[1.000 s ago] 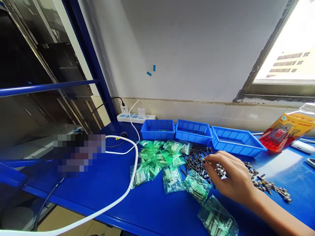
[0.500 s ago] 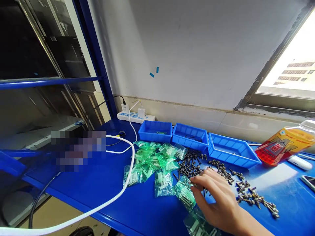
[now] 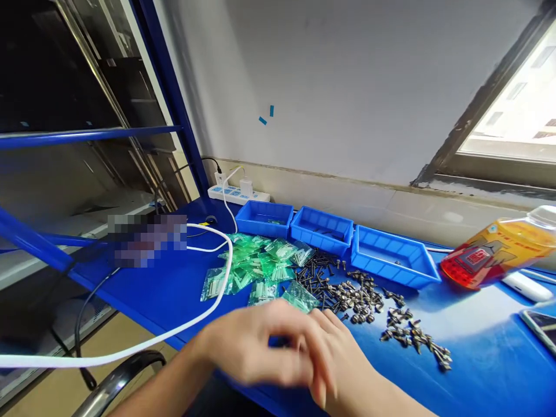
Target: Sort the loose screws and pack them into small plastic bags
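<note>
My left hand (image 3: 254, 347) and my right hand (image 3: 343, 368) meet low over the front edge of the blue table (image 3: 182, 289), both blurred by motion. The fingers overlap, and I cannot tell whether either hand holds anything. Just beyond them lies a green plastic packet (image 3: 299, 295), at the near end of a heap of green packets (image 3: 256, 263). A pile of black screws (image 3: 317, 273) and a spread of silver screws (image 3: 362, 296) lie to the right of the packets.
Three blue bins (image 3: 393, 263) stand in a row by the wall. A white cable (image 3: 191, 324) loops from a power strip (image 3: 237, 196). An orange bottle (image 3: 495, 252) and a phone (image 3: 541, 325) are at the right. A dark chair rim (image 3: 113, 382) shows below.
My right hand drew back from the screws and packets toward the table's front edge. My left hand came into view and joined it. The camera shifted left.
</note>
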`<state>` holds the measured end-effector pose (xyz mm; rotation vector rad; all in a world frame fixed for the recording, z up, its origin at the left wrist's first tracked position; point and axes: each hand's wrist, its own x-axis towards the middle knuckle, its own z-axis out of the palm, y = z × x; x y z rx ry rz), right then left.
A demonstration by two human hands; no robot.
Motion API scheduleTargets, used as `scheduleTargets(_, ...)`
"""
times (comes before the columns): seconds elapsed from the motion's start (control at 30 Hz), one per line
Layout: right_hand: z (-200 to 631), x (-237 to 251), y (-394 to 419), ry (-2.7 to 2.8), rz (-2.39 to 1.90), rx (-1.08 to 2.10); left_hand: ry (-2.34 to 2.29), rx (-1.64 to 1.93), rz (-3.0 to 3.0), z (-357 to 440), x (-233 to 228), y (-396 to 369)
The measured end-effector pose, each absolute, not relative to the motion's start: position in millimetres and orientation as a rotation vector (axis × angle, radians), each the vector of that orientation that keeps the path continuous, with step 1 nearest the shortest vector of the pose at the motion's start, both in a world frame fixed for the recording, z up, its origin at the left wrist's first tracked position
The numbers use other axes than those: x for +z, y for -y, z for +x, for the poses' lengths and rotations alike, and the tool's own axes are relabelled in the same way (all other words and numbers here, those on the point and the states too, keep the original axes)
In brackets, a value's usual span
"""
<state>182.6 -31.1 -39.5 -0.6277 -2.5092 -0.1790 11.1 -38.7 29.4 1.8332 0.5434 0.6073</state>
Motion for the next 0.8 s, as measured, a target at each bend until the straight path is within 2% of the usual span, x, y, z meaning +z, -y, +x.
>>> scheduleTargets(0.1,183,-44,25,2.427,-0.669,-0.310,-0.607,0.786,1.678,38,42,-7)
scheduleTargets(0.23,182,-47,23,2.371,-0.695,-0.324,-0.644,0.652,2.024,61,25,-38)
scheduleTargets(0.4,181,-45,19,2.379,-0.634,-0.243,-0.653,0.704,2.212,59,-2,-51)
scheduleTargets(0.6,176,-41,15,2.292,-0.638,-0.288,-0.760,0.754,2.618,40,-9,-55)
scheduleTargets(0.8,157,-48,11,2.113,-0.710,-0.379,-0.742,0.851,2.618,35,-15,-53)
